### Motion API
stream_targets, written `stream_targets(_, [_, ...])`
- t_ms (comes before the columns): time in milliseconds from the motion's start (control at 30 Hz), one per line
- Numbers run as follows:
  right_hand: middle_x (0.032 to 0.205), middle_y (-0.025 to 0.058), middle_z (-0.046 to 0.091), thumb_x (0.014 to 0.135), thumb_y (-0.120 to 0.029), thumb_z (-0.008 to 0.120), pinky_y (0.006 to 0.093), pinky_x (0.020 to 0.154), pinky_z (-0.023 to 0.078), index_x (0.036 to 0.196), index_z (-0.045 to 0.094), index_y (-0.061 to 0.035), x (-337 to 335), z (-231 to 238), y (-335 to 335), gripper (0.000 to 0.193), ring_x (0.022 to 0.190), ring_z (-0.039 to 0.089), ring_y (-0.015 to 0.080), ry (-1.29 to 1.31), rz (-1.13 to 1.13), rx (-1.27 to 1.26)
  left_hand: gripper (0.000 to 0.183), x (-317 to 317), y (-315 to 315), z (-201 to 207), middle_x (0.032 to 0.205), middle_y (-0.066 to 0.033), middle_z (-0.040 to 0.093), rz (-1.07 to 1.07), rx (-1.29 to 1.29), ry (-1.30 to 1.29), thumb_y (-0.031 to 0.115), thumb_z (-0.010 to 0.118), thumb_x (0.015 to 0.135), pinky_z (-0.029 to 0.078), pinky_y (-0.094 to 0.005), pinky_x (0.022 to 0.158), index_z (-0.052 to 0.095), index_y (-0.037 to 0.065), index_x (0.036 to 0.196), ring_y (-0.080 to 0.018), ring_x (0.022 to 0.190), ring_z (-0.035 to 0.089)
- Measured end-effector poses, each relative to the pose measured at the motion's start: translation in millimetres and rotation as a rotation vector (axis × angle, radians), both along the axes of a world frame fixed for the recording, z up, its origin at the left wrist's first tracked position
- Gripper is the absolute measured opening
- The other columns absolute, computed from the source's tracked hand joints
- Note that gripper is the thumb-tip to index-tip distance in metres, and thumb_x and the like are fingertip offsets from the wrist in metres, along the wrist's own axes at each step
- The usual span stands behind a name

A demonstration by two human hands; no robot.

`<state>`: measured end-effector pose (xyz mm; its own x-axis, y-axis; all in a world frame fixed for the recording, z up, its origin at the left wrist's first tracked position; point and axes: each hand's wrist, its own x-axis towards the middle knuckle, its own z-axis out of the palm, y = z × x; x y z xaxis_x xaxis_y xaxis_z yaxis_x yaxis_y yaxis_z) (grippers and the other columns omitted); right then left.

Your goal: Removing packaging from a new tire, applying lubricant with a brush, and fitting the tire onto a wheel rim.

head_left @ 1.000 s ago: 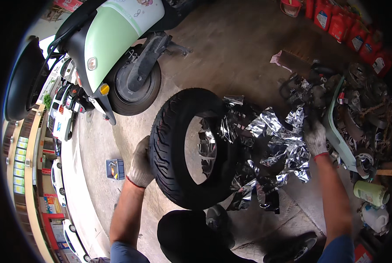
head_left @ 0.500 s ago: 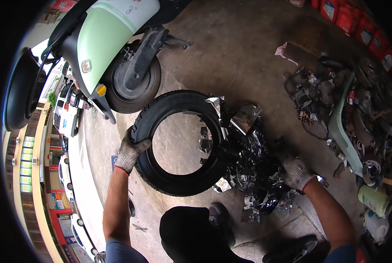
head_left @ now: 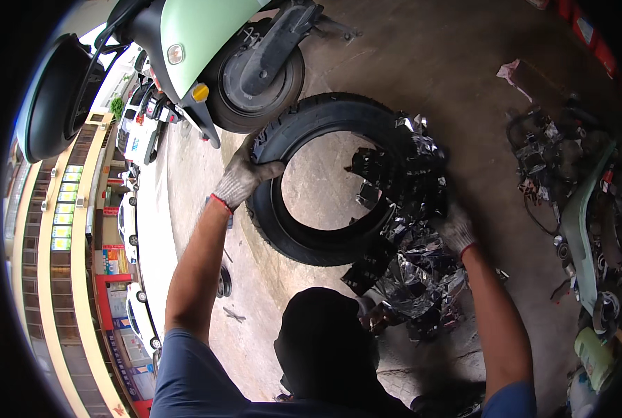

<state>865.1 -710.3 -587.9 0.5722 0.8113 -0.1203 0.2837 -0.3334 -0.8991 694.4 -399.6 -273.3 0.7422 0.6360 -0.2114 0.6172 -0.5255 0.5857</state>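
A black tyre [head_left: 272, 221] is in the middle of the view, and the concrete floor shows through its ring. My left hand [head_left: 248, 174], in a grey-white knit glove, is closed on the tyre's left side, its thumb over the inner edge. Shiny black and silver wrapping film [head_left: 422, 268] bunches around the tyre's right side, with strips hanging into the ring. My right hand [head_left: 455, 228], gloved too, is closed at the right edge of this film; its fingertips are partly hidden there.
Above the tyre stands a pale green scooter [head_left: 196, 42] with its wheel [head_left: 269, 83] close by. On the right lie a heap of loose parts [head_left: 540, 164], a long green panel [head_left: 581, 226] and a green jug [head_left: 593, 359]. Red containers [head_left: 593, 38] are at the upper right.
My right hand has moved in towards the tyre, and the film is bunched closer against it. The left hand keeps its hold. The whole view has shifted.
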Motion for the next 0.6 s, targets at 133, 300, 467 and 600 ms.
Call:
stream_targets(133, [0.144,0.0208,0.047,0.091,-0.023,0.055,0.0374,0.108,0.040,0.146,0.033,-0.0031,-6,-69,21,0.063,0.128,0.051,0.0305,-0.089,0.097,0.029,0.097,10,-4,4,0.138,-0.0221,0.053,0.016,0.074,0.078,0.018,0.086,0.074,0.040,-0.0340,0.110,0.030,-0.007,0.148,-0.0256,0.126,0.053])
stream_targets(300, [0.135,0.0184,0.056,0.096,-0.020,0.043,0.0383,0.106,0.040,0.136,0.052,-0.0046,8,-103,12,0.044,0.123,0.053,0.0306,-0.268,0.102,0.047,0.097,16,-7,6,0.138,-0.0223,0.053,-0.042,0.094,0.058,0.021,0.087,0.073,0.040,-0.0347,0.110,0.032,-0.005,0.148,-0.0264,0.126,0.054])
stream_targets(467, [0.132,0.0142,0.059,0.093,-0.022,0.049,0.0402,0.101,0.044,0.131,0.057,-0.0059,27,-81,-21,0.042,0.118,0.057,0.0300,-0.208,-0.032,-0.039,0.099,26,-10,8,0.136,-0.0232,0.054,-0.105,0.165,0.059,0.024,0.087,0.068,0.040,-0.0364,0.110,0.033,-0.002,0.148,-0.0288,0.126,0.055])
stream_targets(600, [0.135,0.0167,0.057,0.093,-0.028,0.052,0.0410,0.100,0.046,0.133,0.055,-0.0050,25,-82,-26,0.047,0.123,0.055,0.0305,-0.131,-0.115,-0.008,0.098,34,-23,13,0.135,-0.0234,0.055,-0.189,0.263,0.041,0.021,0.085,0.067,0.041,-0.0378,0.109,0.034,-0.001,0.148,-0.0312,0.125,0.055])
